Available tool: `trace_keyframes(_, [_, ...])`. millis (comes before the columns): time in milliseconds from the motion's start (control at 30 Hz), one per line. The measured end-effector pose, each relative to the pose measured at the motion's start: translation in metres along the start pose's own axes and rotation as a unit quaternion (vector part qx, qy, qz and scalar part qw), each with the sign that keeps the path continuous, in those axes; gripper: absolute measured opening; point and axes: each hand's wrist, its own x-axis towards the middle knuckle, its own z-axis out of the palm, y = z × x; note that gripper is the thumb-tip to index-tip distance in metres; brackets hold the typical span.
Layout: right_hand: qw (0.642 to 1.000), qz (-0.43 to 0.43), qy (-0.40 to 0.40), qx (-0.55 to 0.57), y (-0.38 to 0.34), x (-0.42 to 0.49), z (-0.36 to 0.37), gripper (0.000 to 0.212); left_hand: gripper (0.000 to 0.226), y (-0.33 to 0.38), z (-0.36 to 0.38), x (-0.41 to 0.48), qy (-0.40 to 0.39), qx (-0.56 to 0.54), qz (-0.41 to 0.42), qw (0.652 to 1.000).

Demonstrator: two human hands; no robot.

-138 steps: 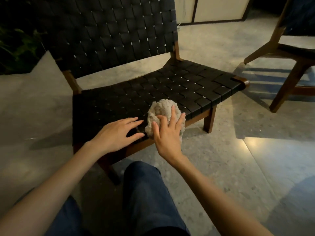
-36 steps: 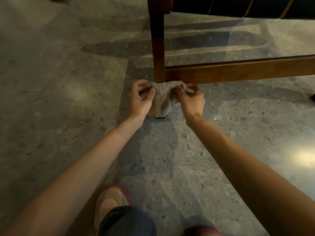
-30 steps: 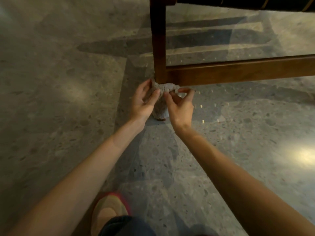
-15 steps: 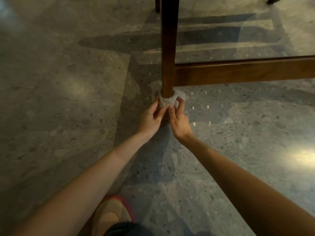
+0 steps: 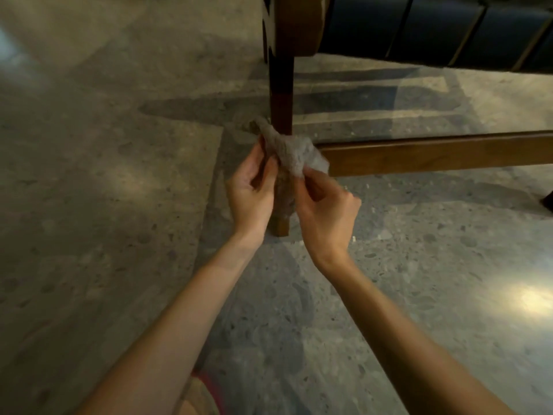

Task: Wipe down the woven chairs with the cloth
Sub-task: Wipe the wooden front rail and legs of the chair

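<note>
Frame centre: cloth (image 5: 288, 152) wrapped round the chair leg (image 5: 281, 109), left hand (image 5: 251, 193) and right hand (image 5: 324, 211) each pinching an end, apparently to rub all sides.

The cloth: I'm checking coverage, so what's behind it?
The chair leg, with the cloth lying across it where the rail joins. That joint is covered; the leg's foot shows below.

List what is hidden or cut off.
Head view: the beige cloth, left hand and right hand hide the middle of the brown wooden chair leg.
Head view: the top edge cuts off the black woven seat.
Head view: the bottom edge cuts off the red-rimmed shoe.
</note>
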Motion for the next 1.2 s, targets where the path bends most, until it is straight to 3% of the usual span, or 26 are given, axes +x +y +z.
trace_keyframes(67, [0.999, -0.037, 0.024, -0.011, -0.013, 0.015, -0.001, 0.022, 0.042, 0.01, -0.001, 0.012, -0.034, 0.019, 0.037, 0.999])
trace_keyframes(100, [0.999, -0.042, -0.006, -0.02, -0.016, 0.025, 0.0, 0.028, 0.043, 0.014, -0.001, 0.017, -0.062, 0.038, 0.044, 0.996])
trace_keyframes(200, [0.976, -0.016, -0.195, -0.091, -0.014, 0.046, 0.008, 0.043, 0.046, 0.013, -0.003, 0.025, -0.111, 0.098, 0.041, 0.988])
trace_keyframes(300, [0.949, -0.015, -0.268, -0.166, -0.012, 0.057, 0.015, 0.044, 0.047, 0.011, -0.007, 0.028, -0.131, 0.095, 0.029, 0.986])
trace_keyframes(433, [0.969, -0.025, -0.246, -0.02, -0.026, 0.063, 0.004, 0.027, 0.043, 0.024, -0.005, 0.034, -0.123, 0.066, 0.039, 0.989])
trace_keyframes(567, [0.978, -0.078, -0.19, 0.045, -0.048, 0.082, 0.004, 0.024, 0.035, 0.058, 0.004, 0.056, -0.07, 0.081, 0.126, 0.986])
trace_keyframes(767, [0.982, -0.086, -0.165, -0.023, -0.048, 0.087, 0.008, 0.024, 0.033, 0.055, 0.005, 0.06, -0.068, 0.124, 0.141, 0.98])
trace_keyframes(900, [0.979, -0.088, -0.18, -0.021, -0.025, 0.067, 0.006, 0.025, 0.038, 0.021, 0.002, 0.042, -0.078, 0.108, 0.097, 0.986])
trace_keyframes(1033, [0.983, -0.078, -0.164, -0.011, -0.004, 0.041, 0.003, 0.022, 0.03, -0.012, -0.004, 0.018, -0.081, 0.068, 0.061, 0.992])
trace_keyframes(1200, [0.982, -0.096, -0.159, -0.031, 0.006, 0.025, -0.013, 0.013, 0.024, -0.037, -0.008, -0.01, -0.036, 0.069, 0.031, 0.997])
